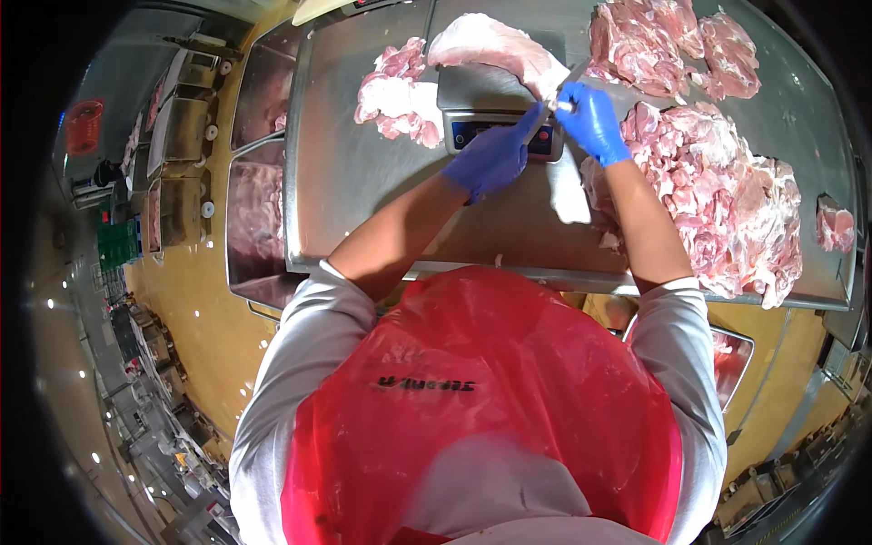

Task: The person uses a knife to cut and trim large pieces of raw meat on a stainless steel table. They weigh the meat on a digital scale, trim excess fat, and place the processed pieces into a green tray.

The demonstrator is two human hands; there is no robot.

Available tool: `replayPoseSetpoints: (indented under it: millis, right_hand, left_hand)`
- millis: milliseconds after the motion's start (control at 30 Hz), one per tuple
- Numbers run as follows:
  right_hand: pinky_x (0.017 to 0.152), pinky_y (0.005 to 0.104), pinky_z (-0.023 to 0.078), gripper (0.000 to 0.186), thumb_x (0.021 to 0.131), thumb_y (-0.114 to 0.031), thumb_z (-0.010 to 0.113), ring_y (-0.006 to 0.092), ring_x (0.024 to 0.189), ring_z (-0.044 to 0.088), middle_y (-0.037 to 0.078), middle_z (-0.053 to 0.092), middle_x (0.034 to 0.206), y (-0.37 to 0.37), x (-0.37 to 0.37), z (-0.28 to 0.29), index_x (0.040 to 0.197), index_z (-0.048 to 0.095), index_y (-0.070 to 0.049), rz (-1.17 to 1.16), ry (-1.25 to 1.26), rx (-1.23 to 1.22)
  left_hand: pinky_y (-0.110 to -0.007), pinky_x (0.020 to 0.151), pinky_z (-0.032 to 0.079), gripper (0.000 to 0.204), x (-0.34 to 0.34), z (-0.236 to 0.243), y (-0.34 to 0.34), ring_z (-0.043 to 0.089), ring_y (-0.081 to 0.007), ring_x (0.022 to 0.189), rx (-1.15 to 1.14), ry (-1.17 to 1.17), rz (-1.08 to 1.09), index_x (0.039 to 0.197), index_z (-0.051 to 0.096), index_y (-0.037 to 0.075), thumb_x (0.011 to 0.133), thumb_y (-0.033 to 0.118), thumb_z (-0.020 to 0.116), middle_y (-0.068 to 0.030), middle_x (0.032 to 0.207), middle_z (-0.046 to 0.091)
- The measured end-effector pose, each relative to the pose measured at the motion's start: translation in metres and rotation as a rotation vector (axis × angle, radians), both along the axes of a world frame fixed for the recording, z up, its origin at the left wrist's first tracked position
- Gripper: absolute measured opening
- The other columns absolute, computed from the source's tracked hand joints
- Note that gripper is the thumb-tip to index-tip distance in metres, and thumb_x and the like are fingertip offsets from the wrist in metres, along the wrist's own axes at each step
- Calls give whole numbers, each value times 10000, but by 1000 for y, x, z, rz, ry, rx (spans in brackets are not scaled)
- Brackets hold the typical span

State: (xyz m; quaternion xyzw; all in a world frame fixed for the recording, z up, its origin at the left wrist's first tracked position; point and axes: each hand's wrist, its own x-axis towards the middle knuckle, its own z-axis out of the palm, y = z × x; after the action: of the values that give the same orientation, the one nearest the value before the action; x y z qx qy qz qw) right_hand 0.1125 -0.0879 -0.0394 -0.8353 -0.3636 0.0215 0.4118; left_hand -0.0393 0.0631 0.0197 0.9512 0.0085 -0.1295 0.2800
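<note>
My left hand (490, 159), gloved blue, is closed around a slim metal blade-like tool (532, 121) angled up and right, over the front of a steel scale (472, 95). My right hand (586, 123), also gloved blue, is closed on a small white thing, either a handle or the meat's end; I cannot tell which. Metal shows just above it. A long pale slab of meat (486, 50) lies across the scale pan, its right end beside my right fingers. Cut pink meat (395, 95) lies left of the scale.
The steel table (345, 200) carries a large meat pile (704, 209) at right, more pieces (636, 50) behind and one piece (833, 222) at far right. Steel tubs (254, 209) with meat stand left of the table, another (731, 359) below right. Carts (177, 118) stand on the yellow floor farther left.
</note>
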Motion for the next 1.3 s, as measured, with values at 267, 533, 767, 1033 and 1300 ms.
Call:
replayPoseSetpoints:
  millis: [267,533,767,1033,1300]
  right_hand:
    - [642,340,507,172,768,-151,698,207,654,633,123,660,723,-19,26,57,886,652,-35,-123,-24,210]
    - [836,295,493,293,770,-85,762,135,925,606,8,662,964,-149,35,75,1050,676,-79,12,230,-134]
    - [877,317,487,323,856,-218,740,142,967,619,36,690,1023,-147,44,88,1127,681,-52,-195,215,-103]
    - [944,375,468,594,805,-387,772,238,1123,598,97,653,1206,18,40,96,1297,597,-105,57,-48,36]
    - [900,435,504,650,710,-279,719,399,1040,634,242,661,1105,116,16,25,1297,526,-75,-62,21,-222]
  left_hand:
    - [-376,576,502,632,-9,-21,11,578,-219,571,-267,46,112,1551,197,218,989,176,483,-152,778,600]
    - [-243,478,430,552,-97,58,65,501,-82,529,-698,-104,543,1419,413,95,912,51,626,-31,778,579]
    - [-230,474,433,262,-156,61,126,535,-82,532,-703,-361,891,1098,561,27,866,0,681,-33,776,606]
    - [-241,560,473,232,-182,45,119,569,-93,623,-610,-421,935,1065,573,26,856,-66,610,-27,789,607]
    - [-262,635,479,274,-202,19,114,545,-83,708,-447,-398,827,1071,559,10,807,-39,616,-10,806,580]
